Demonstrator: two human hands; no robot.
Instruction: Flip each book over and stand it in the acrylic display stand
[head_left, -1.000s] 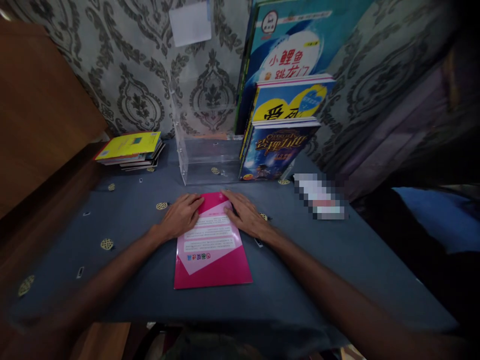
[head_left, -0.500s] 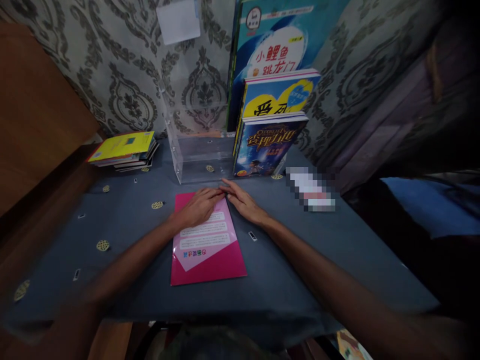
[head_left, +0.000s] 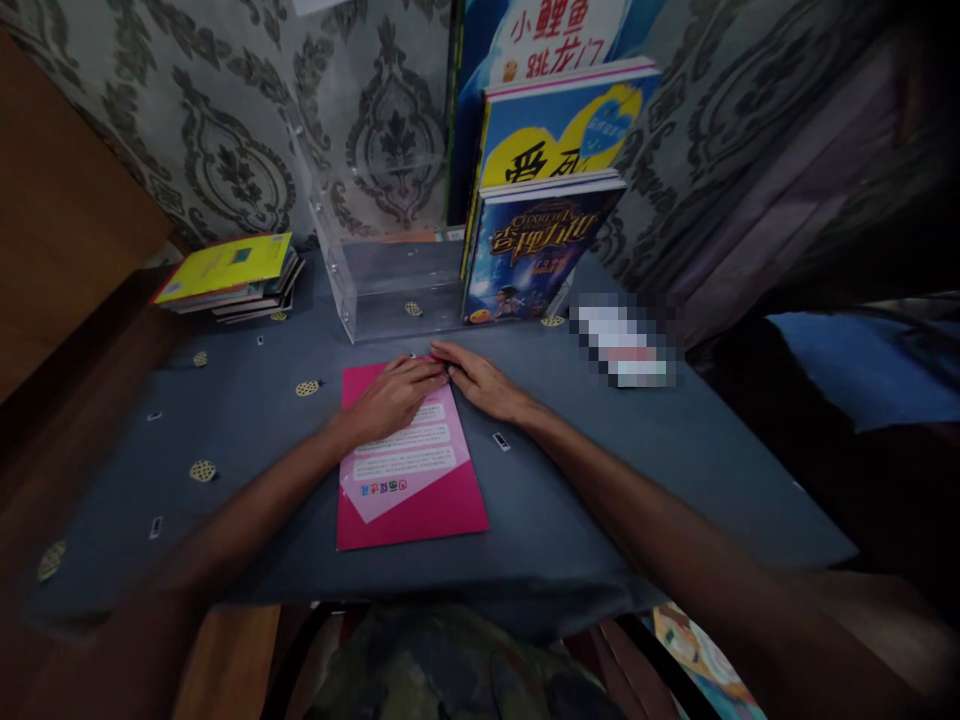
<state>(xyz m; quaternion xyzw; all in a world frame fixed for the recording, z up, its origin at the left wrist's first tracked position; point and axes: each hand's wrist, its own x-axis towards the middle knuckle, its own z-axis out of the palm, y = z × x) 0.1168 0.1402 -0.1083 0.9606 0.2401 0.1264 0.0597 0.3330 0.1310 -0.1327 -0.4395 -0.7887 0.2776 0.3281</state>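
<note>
A pink book (head_left: 439, 520) lies on the cloth-covered table, its printed side upside down to me. My left hand (head_left: 394, 393) rests flat across its upper part, fingers pointing to the far right corner and nothing gripped. At that corner my right hand (head_left: 484, 383) touches the book from the side, its fingers stretched along the far edge. The fingertips of both hands meet there, so the corner itself is partly hidden.
Behind the book stands a clear acrylic rack (head_left: 346, 300). Its right side holds upright books, a dark blue one (head_left: 536, 250) in front. A stack of books, topped by a yellow one (head_left: 225, 270), lies at left. A blurred-out object (head_left: 626, 345) lies at right.
My view has tipped downward, so everything sits higher in the picture and more of my lap shows. Both hands stay at the book's far right corner, with little visible movement.
</note>
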